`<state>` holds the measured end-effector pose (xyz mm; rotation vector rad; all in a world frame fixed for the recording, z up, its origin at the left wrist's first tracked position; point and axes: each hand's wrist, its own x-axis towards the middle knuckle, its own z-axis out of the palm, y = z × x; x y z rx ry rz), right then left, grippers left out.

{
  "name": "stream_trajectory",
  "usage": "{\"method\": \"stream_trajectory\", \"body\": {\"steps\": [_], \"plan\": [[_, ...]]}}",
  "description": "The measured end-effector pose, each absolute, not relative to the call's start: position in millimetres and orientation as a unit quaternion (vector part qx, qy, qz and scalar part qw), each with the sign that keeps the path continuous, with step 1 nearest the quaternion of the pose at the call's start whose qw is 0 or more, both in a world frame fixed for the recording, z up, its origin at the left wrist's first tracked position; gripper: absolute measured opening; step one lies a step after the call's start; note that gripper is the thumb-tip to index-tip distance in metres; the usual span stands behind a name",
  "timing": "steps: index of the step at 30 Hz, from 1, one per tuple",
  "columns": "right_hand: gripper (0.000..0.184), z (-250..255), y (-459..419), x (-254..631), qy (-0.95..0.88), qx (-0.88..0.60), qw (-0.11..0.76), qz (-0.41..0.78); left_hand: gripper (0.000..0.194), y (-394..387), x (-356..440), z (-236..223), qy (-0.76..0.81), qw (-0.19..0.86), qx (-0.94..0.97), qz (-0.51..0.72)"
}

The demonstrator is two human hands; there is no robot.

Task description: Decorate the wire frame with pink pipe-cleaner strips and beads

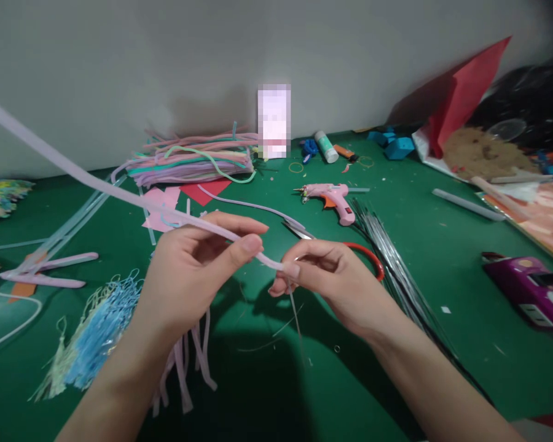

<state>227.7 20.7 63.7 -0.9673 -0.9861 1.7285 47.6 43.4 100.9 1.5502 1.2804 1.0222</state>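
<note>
A long, soft lilac cord [166, 213] runs in from the upper left and passes between my two hands. My left hand [193, 264] pinches it between thumb and fingers, a little back from its end. At that end, the thumb and fingertips of my right hand [322, 270] are closed on the cord. A thin, wire-like strand [295, 310] hangs down from the right fingertips; whether it joins the cord is hidden. Behind my right hand lie red-handled scissors [373, 255], partly covered. Several lilac strips [184, 374] show below my left hand.
A bundle of pastel cords [193, 159] lies by the wall. A pink glue gun [329, 199] and thin dark wires [391, 264] are beyond my right hand. Blue tassels [104, 337] lie at left, a purple box with sockets [529, 288] at right. A blurred bright rectangle [274, 120] stands at the back.
</note>
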Motion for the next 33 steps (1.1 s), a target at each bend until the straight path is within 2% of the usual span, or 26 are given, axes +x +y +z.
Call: {"method": "stream_trajectory", "body": {"steps": [4, 8, 13, 18, 21, 24, 26, 28, 30, 31, 33], "plan": [[0.011, 67, 16, 226, -0.402, -0.364, 0.434, 0.72, 0.011, 44, 51, 95, 0.496, 0.466, 0.574, 0.455], [0.012, 66, 15, 226, -0.41, -0.364, 0.437, 0.713, 0.014, 49, 56, 83, 0.465, 0.556, 0.494, 0.48], [0.011, 61, 17, 229, -0.425, -0.383, 0.455, 0.682, 0.023, 50, 63, 71, 0.454, 0.682, 0.372, 0.436], [0.01, 58, 22, 233, -0.425, -0.379, 0.47, 0.674, 0.036, 43, 72, 62, 0.474, 0.758, 0.259, 0.365], [0.009, 58, 25, 235, -0.421, -0.386, 0.469, 0.674, 0.035, 41, 74, 58, 0.462, 0.787, 0.233, 0.336], [0.011, 59, 26, 238, -0.412, -0.407, 0.463, 0.671, 0.027, 45, 63, 59, 0.458, 0.787, 0.293, 0.293], [0.014, 61, 27, 241, -0.402, -0.421, 0.466, 0.666, 0.033, 49, 48, 66, 0.48, 0.747, 0.393, 0.239], [0.015, 63, 28, 245, -0.388, -0.428, 0.477, 0.662, 0.042, 50, 30, 79, 0.527, 0.639, 0.524, 0.196], [0.015, 65, 29, 248, -0.373, -0.431, 0.488, 0.661, 0.035, 44, 17, 94, 0.614, 0.397, 0.626, 0.27], [0.015, 65, 30, 250, -0.369, -0.432, 0.493, 0.659, 0.026, 39, 14, 100, 0.632, 0.277, 0.656, 0.306], [0.014, 66, 31, 251, -0.367, -0.437, 0.5, 0.651, 0.012, 25, 19, 107, 0.599, 0.088, 0.707, 0.365]]}}
